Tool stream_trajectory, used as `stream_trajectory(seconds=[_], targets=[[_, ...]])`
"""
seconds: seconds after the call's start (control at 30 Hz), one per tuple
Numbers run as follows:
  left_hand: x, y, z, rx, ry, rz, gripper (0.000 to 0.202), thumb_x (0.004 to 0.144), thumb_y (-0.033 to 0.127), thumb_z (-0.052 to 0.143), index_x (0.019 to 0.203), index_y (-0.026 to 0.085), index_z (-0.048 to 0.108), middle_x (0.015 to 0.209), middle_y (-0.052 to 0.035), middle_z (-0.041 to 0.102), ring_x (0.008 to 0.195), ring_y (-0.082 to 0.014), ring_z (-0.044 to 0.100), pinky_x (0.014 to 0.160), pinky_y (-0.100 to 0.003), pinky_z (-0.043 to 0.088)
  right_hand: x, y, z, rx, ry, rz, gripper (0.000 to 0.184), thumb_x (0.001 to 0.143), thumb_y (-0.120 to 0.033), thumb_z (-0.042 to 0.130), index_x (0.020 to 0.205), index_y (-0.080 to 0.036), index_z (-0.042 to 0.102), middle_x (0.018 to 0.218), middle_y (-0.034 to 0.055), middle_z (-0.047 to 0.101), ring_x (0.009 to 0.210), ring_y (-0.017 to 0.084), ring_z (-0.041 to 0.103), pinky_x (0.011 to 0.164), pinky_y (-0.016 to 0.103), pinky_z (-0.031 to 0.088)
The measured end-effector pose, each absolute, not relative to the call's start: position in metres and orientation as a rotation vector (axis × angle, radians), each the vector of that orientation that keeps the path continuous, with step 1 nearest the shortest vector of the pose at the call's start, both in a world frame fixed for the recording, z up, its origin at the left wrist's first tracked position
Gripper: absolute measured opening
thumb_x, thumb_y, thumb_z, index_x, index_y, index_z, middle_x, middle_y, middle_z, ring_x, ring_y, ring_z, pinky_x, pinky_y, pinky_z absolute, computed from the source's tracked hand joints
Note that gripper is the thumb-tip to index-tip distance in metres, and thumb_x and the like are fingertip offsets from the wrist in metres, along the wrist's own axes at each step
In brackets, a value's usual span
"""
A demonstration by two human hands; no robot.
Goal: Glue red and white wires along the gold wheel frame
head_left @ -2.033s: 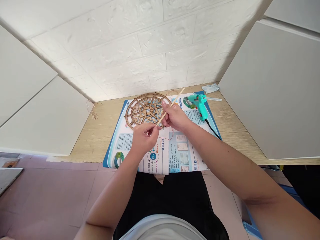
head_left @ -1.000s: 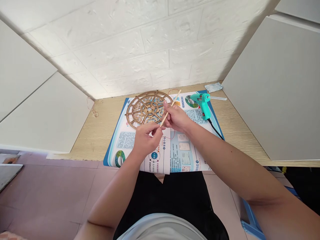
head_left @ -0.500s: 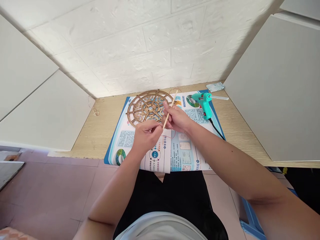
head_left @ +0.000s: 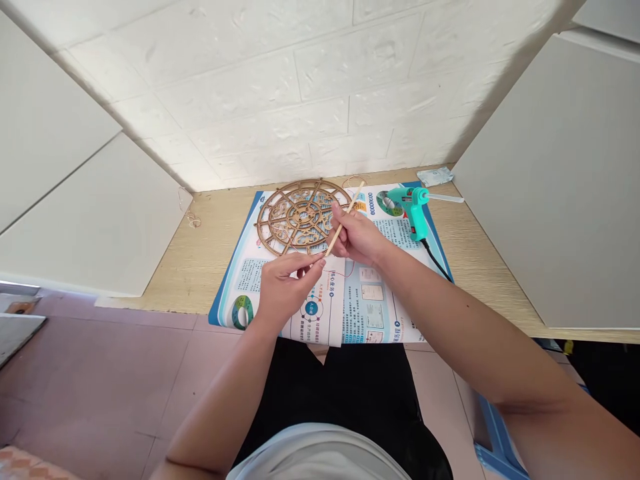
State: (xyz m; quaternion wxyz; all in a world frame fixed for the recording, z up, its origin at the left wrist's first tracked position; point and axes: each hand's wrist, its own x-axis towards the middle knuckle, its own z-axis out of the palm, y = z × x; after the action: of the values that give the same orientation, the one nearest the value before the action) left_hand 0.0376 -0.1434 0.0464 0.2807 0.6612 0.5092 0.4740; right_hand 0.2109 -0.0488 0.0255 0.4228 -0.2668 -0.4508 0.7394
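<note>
A thin pale wooden stick (head_left: 346, 219) slants up and away between my hands. My right hand (head_left: 359, 233) is closed around its middle, thumb on top. At the stick's lower end, my left hand (head_left: 290, 283) pinches the tip between thumb and fingers. A thin red thread (head_left: 345, 275) curves out beside the left fingertips; whether those fingers also grip it I cannot tell. Just behind my hands lies a round brown openwork wheel (head_left: 303, 215) with spokes and cut-out patterns, its near right part hidden by the right hand.
A printed sheet (head_left: 250, 270) covers the middle of the wooden desk (head_left: 185, 273). On the right stands a teal glue gun (head_left: 414, 212) with a clear glue stick and black cable. Behind it is a small packet (head_left: 435, 177). Loose thread (head_left: 193, 219) lies left; white panels flank both sides.
My left hand has turned and its fingers have straightened somewhat at the stick's lower end. The right hand keeps its hold on the stick. The view has shifted slightly.
</note>
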Motion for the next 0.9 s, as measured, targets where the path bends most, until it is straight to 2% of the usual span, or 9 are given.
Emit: stream_trajectory(seconds=[0.2, 0.3, 0.4, 0.6, 0.77, 0.9], targets=[[0.043, -0.147, 0.047, 1.725, 1.388, 1.257, 0.019, 0.086, 0.028, 0.075, 0.101, 0.024, 0.086, 0.079, -0.0025, 0.080, 0.067, -0.0145, 0.065, 0.065, -0.029, 0.053, 0.208, -0.051, 0.026, -0.719, -1.190, 1.803, 0.076, 0.076, -0.084, 0.072, 0.044, -0.022, 0.040, 0.035, 0.0018, 0.051, 0.031, 0.009, 0.041, 0.036, 0.024, 0.029], [0.049, -0.145, 0.049, 1.679, 1.441, 1.232, 0.016, 0.082, 0.028, 0.078, 0.095, 0.024, 0.086, 0.072, -0.0001, 0.077, 0.062, -0.0135, 0.062, 0.062, -0.028, 0.051, 0.207, -0.053, 0.026, -0.754, -1.211, 1.744, 0.077, 0.074, -0.086, 0.072, 0.044, -0.023, 0.040, 0.035, 0.0018, 0.051, 0.031, 0.009, 0.041, 0.035, 0.024, 0.030], [0.055, -0.141, 0.050, 1.618, 1.510, 1.213, 0.013, 0.083, 0.029, 0.075, 0.090, 0.024, 0.086, 0.074, -0.0001, 0.078, 0.063, -0.0141, 0.063, 0.064, -0.030, 0.050, 0.206, -0.054, 0.027, -0.796, -1.241, 1.660, 0.078, 0.073, -0.088, 0.070, 0.044, -0.022, 0.042, 0.036, 0.0019, 0.052, 0.031, 0.009, 0.042, 0.035, 0.023, 0.030], [0.060, -0.135, 0.050, 1.441, 1.572, 1.157, 0.014, 0.077, 0.022, 0.072, 0.083, 0.023, 0.085, 0.067, 0.0012, 0.076, 0.065, -0.0157, 0.067, 0.067, -0.031, 0.051, 0.208, -0.053, 0.028, -0.846, -1.347, 1.487, 0.079, 0.081, -0.088, 0.062, 0.042, -0.020, 0.045, 0.037, 0.0026, 0.052, 0.033, 0.008, 0.044, 0.036, 0.023, 0.033], [0.053, -0.130, 0.050, 1.211, 1.528, 1.092, 0.014, 0.073, 0.023, 0.071, 0.080, 0.019, 0.083, 0.068, -0.0022, 0.077, 0.059, -0.0157, 0.066, 0.058, -0.029, 0.051, 0.210, -0.057, 0.033, -0.849, -1.463, 1.337, 0.077, 0.087, -0.082, 0.063, 0.044, -0.019, 0.055, 0.040, 0.0033, 0.054, 0.037, 0.009, 0.047, 0.040, 0.024, 0.037], [0.043, -0.130, 0.054, 1.090, 1.446, 1.076, 0.018, 0.077, 0.031, 0.069, 0.078, 0.018, 0.081, 0.074, -0.0061, 0.078, 0.058, -0.0139, 0.064, 0.058, -0.029, 0.051, 0.210, -0.063, 0.045, -0.821, -1.540, 1.223, 0.073, 0.090, -0.077, 0.063, 0.048, -0.018, 0.060, 0.045, 0.0034, 0.056, 0.044, 0.010, 0.048, 0.044, 0.025, 0.036]])
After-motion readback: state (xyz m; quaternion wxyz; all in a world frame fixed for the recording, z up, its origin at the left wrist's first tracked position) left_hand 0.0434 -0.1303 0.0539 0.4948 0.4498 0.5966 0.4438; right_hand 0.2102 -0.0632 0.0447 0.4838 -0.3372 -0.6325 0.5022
